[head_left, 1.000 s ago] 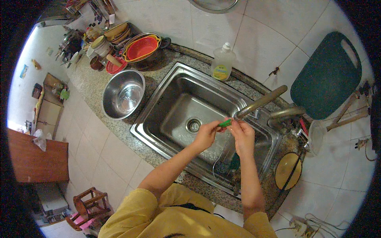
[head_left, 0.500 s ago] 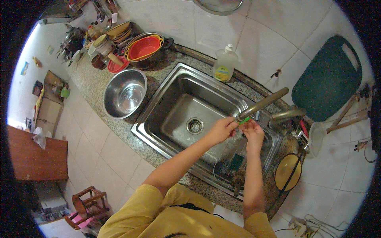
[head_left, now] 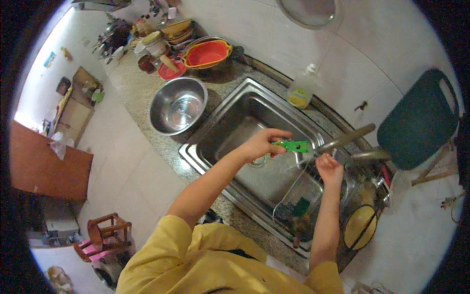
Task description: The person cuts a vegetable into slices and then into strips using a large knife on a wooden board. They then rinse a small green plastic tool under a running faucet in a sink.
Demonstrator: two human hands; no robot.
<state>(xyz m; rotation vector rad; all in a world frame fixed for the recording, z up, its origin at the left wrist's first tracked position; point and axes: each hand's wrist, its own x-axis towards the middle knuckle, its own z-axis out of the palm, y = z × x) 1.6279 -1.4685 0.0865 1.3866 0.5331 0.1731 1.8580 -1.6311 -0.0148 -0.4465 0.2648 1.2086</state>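
The person in the yellow top stands at the steel sink point(head_left: 230, 125), and the left hand point(head_left: 262, 143) pinches a small green tool point(head_left: 293, 146), flat and oblong, by its left end, fingers closed around it. The tool sits in the air over the middle of the basin, its free end reaching right to the spout of the long tap point(head_left: 345, 138), where a thin thread of water seems to run down. Its long axis lies nearly level, pointing from the left hand toward the tap and the right hand point(head_left: 329, 169). That right hand is raised just under the spout, beside the tool's tip but not on it; fingers look loosely curled and holding nothing, though I cannot tell for sure. To my eye the rinsing is under way rather than finished: the tool is at the water, not laid down anywhere. Below, a wire rack point(head_left: 298, 206) rests in the sink with something dark in it. On the desk to the left stands a steel bowl point(head_left: 177, 105), behind it a red basket point(head_left: 206, 53), and a soap bottle point(head_left: 301, 90) by the wall.
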